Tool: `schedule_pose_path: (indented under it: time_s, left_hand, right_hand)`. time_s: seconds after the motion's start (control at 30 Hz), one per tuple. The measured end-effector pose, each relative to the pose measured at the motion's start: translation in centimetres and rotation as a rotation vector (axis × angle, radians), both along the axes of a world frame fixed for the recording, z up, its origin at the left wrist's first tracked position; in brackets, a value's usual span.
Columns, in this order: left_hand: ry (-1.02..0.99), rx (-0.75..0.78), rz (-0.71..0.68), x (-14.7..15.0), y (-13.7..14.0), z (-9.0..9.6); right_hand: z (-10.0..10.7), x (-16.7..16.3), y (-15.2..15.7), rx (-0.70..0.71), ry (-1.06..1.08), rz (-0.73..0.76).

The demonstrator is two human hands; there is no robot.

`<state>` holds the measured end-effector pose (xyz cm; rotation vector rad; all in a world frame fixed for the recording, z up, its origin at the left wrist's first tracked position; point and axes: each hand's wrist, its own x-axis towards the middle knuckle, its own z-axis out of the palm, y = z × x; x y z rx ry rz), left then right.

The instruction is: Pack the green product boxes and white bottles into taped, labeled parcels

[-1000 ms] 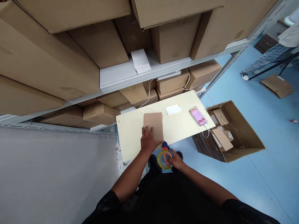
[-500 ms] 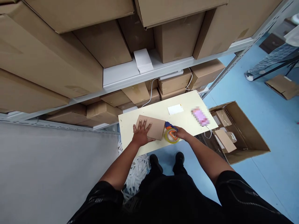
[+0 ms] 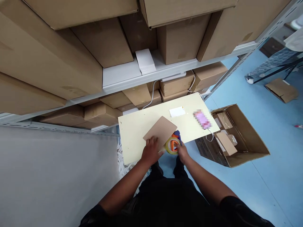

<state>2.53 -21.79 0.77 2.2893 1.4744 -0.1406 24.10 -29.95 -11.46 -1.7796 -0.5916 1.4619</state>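
Observation:
A small flat cardboard box lies turned at an angle at the near edge of the cream tabletop. Its near-left edge is in the grip of my left hand, fingers curled on top and thumb at the near side. My right hand is closed around a blue and orange tape dispenser loaded with a roll of yellowish tape. The dispenser's head touches or nearly touches the box's right side; I cannot tell which. A white card or label lies farther back on the tabletop.
A blurred pink object with a white cable rests at the tabletop's right end. On the floor to the right stands a large open carton holding small packages. Shelving full of cardboard boxes runs behind. White paper shreds lie at lower left.
The box has turned and come toward me to the near edge. My left hand went from flat on top to gripping its edge. The tape dispenser moved nearer, its head tilted up.

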Motion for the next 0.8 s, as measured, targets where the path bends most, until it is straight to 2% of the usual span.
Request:
schedule_pose_path:
  time_s: [0.07,0.13,0.23,0.3,0.4,0.5,0.6,0.63,0.7,0.8]
  left_hand:
    - [-0.025,-0.011,-0.178,-2.0,-0.1,-0.1]
    - [-0.006,0.024,-0.272,-3.6,0.9,-0.5]
    - [0.04,0.077,-0.249,-4.1,2.8,-1.3]
    - [0.054,0.081,-0.192,-3.6,3.2,-1.7]
    - [0.049,0.079,-0.119,-2.6,2.8,-2.1]
    - [0.015,0.092,-0.018,-1.2,2.4,-2.5]
    - [-0.051,0.102,0.184,1.1,1.6,-3.0]
    - [-0.084,0.092,0.239,1.9,1.1,-3.2]
    - [-0.154,0.039,0.282,2.8,-0.2,-3.2]
    - [-0.186,-0.083,0.162,1.8,-1.3,-2.4]
  right_hand:
    - [0.6,2.3,3.7,-0.017,0.073,-0.002]
    - [1.3,4.5,7.3,-0.023,0.094,0.124]
    - [2.3,6.1,11.0,-0.023,0.069,0.276]
    - [2.6,6.2,11.5,-0.028,0.055,0.284]
    - [2.3,5.6,7.8,-0.022,0.053,0.244]
    - [1.5,3.7,0.2,-0.028,0.11,0.193]
    - [0.8,-0.1,-6.2,-0.069,0.24,0.114]
    - [0.7,-1.4,-7.1,-0.056,0.245,0.087]
    - [0.8,-3.2,-7.0,-0.071,0.263,0.004]
    - [1.5,-2.2,-3.5,-0.09,0.196,-0.071]
